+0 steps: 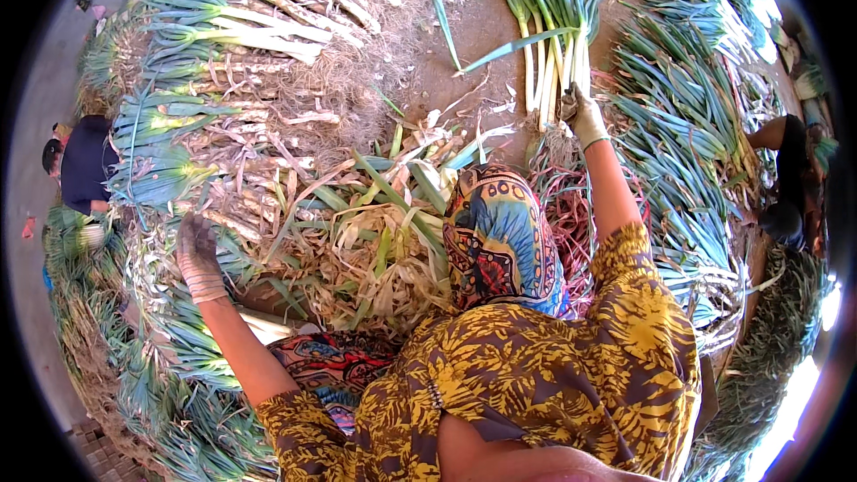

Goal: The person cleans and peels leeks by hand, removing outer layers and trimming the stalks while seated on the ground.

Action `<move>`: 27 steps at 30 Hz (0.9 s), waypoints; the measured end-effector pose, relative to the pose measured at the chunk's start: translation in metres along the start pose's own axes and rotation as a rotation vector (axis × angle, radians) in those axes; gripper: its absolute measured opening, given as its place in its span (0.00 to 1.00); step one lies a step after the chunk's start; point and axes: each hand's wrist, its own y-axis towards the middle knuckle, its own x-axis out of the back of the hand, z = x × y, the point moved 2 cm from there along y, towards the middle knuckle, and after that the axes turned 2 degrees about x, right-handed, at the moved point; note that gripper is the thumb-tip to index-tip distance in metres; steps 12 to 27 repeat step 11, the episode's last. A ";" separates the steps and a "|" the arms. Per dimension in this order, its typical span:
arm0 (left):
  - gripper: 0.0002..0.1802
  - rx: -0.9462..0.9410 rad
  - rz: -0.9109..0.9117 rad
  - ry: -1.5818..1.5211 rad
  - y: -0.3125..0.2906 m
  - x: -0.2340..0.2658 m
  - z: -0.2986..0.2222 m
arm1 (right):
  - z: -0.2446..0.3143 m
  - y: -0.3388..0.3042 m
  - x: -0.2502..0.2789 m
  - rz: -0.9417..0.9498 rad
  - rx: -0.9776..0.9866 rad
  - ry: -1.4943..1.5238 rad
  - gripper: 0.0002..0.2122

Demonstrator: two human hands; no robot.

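Note:
A small bunch of cleaned green onions [555,31], with long white stalks and green tops, lies on the bare ground at the far right of centre. My right hand [586,118], in a soiled pale glove, is closed at the white root end of its rightmost stalks. On the left, my left hand [198,254] wears a dirty glove with a pale cuff, its fingers stretched out and nothing visible in them. It is beside the near end of a row of unpeeled green onions [268,116] with dry skins and stringy roots.
Stripped leaves and skins [384,250] are heaped before my knees. Pink-red ties [580,223] lie by my patterned knee. Long piles of green onions [678,125] line the right side. One person in dark clothes [89,161] is at the far left, another [786,152] at the right edge.

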 end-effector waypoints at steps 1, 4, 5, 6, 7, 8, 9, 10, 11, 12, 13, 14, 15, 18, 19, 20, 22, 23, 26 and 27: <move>0.28 -0.012 0.032 0.024 -0.006 0.008 0.000 | 0.003 -0.025 -0.039 0.178 -0.013 0.184 0.13; 0.26 -0.057 0.077 0.086 -0.020 -0.020 0.007 | 0.015 -0.129 -0.142 0.172 0.085 0.071 0.11; 0.26 -0.084 0.141 0.124 -0.026 -0.039 0.007 | 0.017 -0.167 -0.161 0.147 0.146 0.018 0.11; 0.26 -0.107 0.196 0.200 -0.040 -0.064 0.000 | 0.008 -0.204 -0.169 0.161 0.179 -0.042 0.12; 0.25 -0.113 0.227 0.286 -0.057 -0.089 -0.009 | 0.001 -0.233 -0.179 0.176 0.186 -0.110 0.13; 0.26 -0.115 0.277 0.337 -0.057 -0.104 -0.001 | -0.004 -0.261 -0.197 0.159 0.164 -0.126 0.12; 0.26 -0.115 0.312 0.394 -0.059 -0.116 0.003 | -0.010 -0.283 -0.212 0.151 0.131 -0.141 0.12; 0.30 -0.151 0.360 0.415 -0.072 -0.146 -0.004 | -0.021 -0.282 -0.203 0.345 0.114 -0.074 0.12; 0.30 -0.156 0.359 0.405 -0.073 -0.145 -0.007 | -0.030 -0.284 -0.189 0.526 0.096 -0.008 0.13; 0.30 -0.156 0.359 0.405 -0.073 -0.145 -0.007 | -0.030 -0.284 -0.189 0.526 0.096 -0.008 0.13; 0.30 -0.156 0.359 0.405 -0.073 -0.145 -0.007 | -0.030 -0.284 -0.189 0.526 0.096 -0.008 0.13; 0.30 -0.156 0.359 0.405 -0.073 -0.145 -0.007 | -0.030 -0.284 -0.189 0.526 0.096 -0.008 0.13; 0.30 -0.156 0.359 0.405 -0.073 -0.145 -0.007 | -0.030 -0.284 -0.189 0.526 0.096 -0.008 0.13; 0.30 -0.156 0.359 0.405 -0.073 -0.145 -0.007 | -0.030 -0.284 -0.189 0.526 0.096 -0.008 0.13; 0.30 -0.156 0.359 0.405 -0.073 -0.145 -0.007 | -0.030 -0.284 -0.189 0.526 0.096 -0.008 0.13; 0.30 -0.156 0.359 0.405 -0.073 -0.145 -0.007 | -0.030 -0.284 -0.189 0.526 0.096 -0.008 0.13; 0.30 -0.156 0.359 0.405 -0.073 -0.145 -0.007 | -0.030 -0.284 -0.189 0.526 0.096 -0.008 0.13; 0.30 -0.156 0.359 0.405 -0.073 -0.145 -0.007 | -0.030 -0.284 -0.189 0.526 0.096 -0.008 0.13; 0.30 -0.156 0.359 0.405 -0.073 -0.145 -0.007 | -0.030 -0.284 -0.189 0.526 0.096 -0.008 0.13; 0.30 -0.156 0.359 0.405 -0.073 -0.145 -0.007 | -0.030 -0.284 -0.189 0.526 0.096 -0.008 0.13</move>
